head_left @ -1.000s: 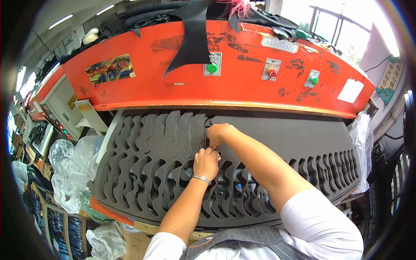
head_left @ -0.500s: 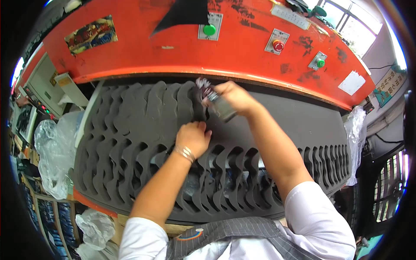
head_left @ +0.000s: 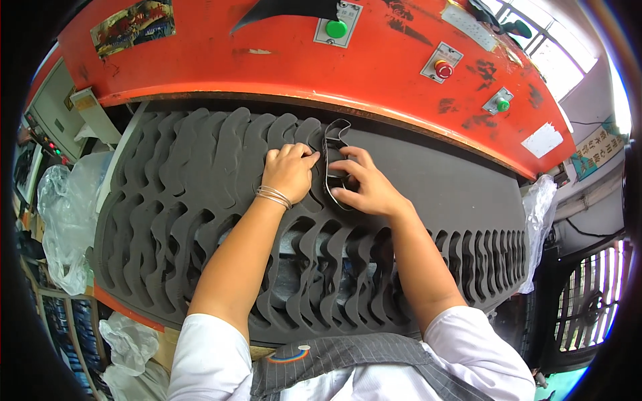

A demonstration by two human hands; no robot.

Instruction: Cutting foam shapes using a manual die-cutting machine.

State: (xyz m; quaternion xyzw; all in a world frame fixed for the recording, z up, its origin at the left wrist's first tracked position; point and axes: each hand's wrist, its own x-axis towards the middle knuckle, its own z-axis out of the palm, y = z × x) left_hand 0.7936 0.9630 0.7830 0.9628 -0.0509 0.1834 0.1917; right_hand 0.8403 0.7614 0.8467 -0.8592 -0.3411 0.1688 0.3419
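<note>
A wavy steel cutting die (head_left: 326, 166), a narrow metal band bent into a closed outline, stands on a dark grey foam sheet (head_left: 435, 174). My right hand (head_left: 372, 187) grips the die from its right side, fingers curled over its edge and thumb near its near end. Just left of the die, my left hand (head_left: 286, 175) rests on the foam with its fingers bent together; whatever lies under the fingertips is hidden. Wavy cut foam strips (head_left: 231, 150) lie left of that hand, still standing close together in the sheet.
Nearer me, a row of wavy cut-out slots (head_left: 334, 267) crosses the foam. A red machine beam (head_left: 267, 67) with green buttons (head_left: 336, 29) and a red button (head_left: 443, 69) spans the far side. Clear plastic bags hang at the left (head_left: 70, 220) and right (head_left: 539, 214).
The die, blurred and raised in my right hand before, now stands on the foam. My left hand has moved farther away from me and slightly left. The view has shifted a little.
</note>
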